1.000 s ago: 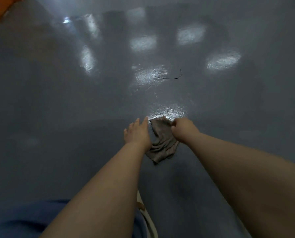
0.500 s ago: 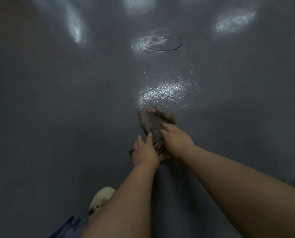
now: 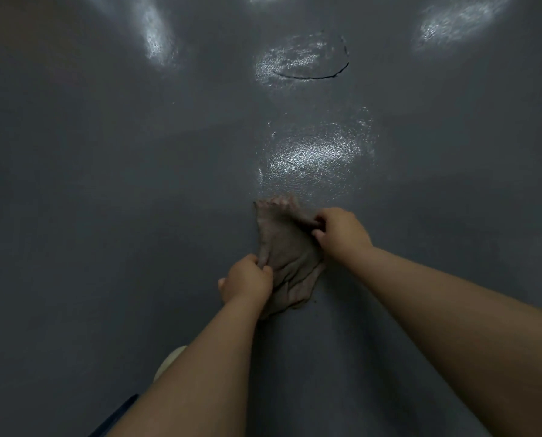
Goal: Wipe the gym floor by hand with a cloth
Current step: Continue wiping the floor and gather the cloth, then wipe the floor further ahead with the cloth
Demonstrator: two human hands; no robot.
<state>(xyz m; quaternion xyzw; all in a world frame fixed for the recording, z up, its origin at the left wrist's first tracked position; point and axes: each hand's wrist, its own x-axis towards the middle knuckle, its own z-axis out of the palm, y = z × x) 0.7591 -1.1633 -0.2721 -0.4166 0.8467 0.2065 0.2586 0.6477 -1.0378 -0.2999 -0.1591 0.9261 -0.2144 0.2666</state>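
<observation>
A: Where's the cloth (image 3: pixel 287 257)?
B: Centre frame, flat on the gym floor (image 3: pixel 105 216); left hand (image 3: pixel 247 280) and right hand (image 3: pixel 342 231) each pinch an edge.
A: Progress?
B: Probably early; wet sheen (image 3: pixel 314 152) above, much floor left.

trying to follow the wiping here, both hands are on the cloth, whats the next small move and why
Probably push the cloth forward. The left hand and right hand grip its opposite edges, it lies crumpled on the floor, and the glistening patch sits just beyond it.
</observation>
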